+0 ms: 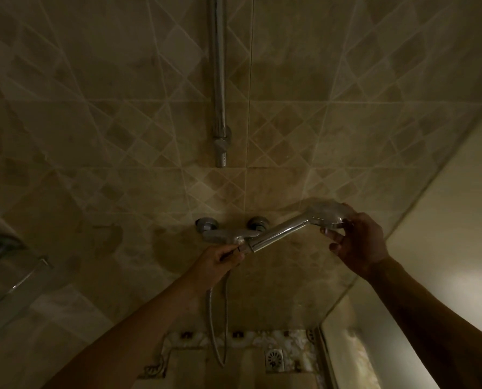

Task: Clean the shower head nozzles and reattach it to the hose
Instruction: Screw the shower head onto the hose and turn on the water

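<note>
The left hand (223, 258) pinched the hose (218, 318) nut while the right hand (352, 237) gripped the shower head (301, 224); threading should start straight, gently, avoiding cross-threading.

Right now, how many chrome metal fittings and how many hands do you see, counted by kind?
Chrome handheld shower head: 1
Flexible metal hose: 1
Chrome wall mixer tap: 1
Vertical chrome riser rail: 1
Square metal floor drain: 1
Hands: 2, the left hand and the right hand
Total: 7
</note>
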Available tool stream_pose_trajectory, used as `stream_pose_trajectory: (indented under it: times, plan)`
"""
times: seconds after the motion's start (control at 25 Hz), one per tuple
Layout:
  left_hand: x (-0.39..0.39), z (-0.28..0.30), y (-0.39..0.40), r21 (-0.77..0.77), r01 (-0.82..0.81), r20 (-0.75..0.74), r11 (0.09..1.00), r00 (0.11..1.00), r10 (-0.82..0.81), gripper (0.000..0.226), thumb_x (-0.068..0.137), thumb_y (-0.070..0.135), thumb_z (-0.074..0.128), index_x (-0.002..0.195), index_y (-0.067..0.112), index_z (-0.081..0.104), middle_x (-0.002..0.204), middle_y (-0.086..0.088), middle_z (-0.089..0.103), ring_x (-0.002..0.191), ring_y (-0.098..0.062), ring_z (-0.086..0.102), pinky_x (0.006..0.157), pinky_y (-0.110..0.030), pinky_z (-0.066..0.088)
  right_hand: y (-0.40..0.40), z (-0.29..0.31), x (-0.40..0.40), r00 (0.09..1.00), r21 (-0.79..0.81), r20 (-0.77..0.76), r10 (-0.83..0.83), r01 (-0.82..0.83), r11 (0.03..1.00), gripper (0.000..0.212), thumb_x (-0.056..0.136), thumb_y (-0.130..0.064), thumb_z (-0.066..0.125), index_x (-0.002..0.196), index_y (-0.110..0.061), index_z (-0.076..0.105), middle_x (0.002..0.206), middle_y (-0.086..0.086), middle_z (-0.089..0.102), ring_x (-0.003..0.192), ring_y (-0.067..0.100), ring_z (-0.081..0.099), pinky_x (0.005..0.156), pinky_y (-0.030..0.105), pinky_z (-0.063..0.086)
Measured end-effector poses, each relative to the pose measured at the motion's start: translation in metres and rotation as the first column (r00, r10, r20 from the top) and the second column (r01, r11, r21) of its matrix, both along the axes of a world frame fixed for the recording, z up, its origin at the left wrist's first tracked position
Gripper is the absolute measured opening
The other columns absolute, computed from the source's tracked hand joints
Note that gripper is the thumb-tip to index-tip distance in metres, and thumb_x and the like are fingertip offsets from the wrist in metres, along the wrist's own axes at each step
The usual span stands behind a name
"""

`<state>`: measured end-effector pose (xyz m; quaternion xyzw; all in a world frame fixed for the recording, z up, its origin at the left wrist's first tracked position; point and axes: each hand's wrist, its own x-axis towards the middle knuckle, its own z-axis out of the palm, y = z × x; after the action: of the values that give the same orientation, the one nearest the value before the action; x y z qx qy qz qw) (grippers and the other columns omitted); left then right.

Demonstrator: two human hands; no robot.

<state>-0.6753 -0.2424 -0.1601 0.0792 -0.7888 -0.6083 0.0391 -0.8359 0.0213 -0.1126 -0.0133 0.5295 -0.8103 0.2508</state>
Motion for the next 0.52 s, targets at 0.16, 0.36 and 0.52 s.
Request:
stream_pose_trajectory:
  times: [0.16,0.36,0.52]
  plan:
    - [0.0018,0.0029,0.0007,-0.015,-0.021,0.034,1.0,0.999,0.021,0.02,0.095,0.009,0.051,0.11,0.001,0.064,0.076,-0.002,0.058,0.05,0.009,0.052,0.052,-0.003,0.038,0.0045,-0.0097,-0.0005,0.999,-0.01,-0.032,0.001,-0.001,1.0,0.057,0.089,-0.035,0.057,0.143,-0.021,0.044,0.131,0.007,0.058,0.084,0.019,0.068,0.044,0.02,0.039]
    - [0.0045,0.0044,-0.0027,0.039,-0.033,0.06,0.999,0.998,0.03,0.014,0.096,0.007,0.05,0.096,0.011,0.063,0.049,0.019,0.057,0.041,0.008,0.048,0.044,-0.004,0.035,0.0008,-0.0051,0.0017,0.979,0.322,-0.202,0.012,0.055,0.945,0.095,0.045,-0.08,0.074,0.122,-0.032,0.047,0.12,0.0,0.052,0.092,0.019,0.056,0.069,0.031,0.053]
    - [0.0049,0.0052,-0.0026,-0.003,0.004,0.09,1.0,0.996,-0.003,0.023,0.096,0.008,0.049,0.106,-0.009,0.062,0.043,0.018,0.05,0.04,0.006,0.044,0.045,-0.004,0.032,-0.0036,-0.0048,-0.0018,0.949,0.436,-0.309,0.058,0.088,0.896,0.061,0.081,-0.073,0.049,0.119,-0.025,0.05,0.117,0.0,0.057,0.108,0.019,0.056,0.084,0.038,0.05]
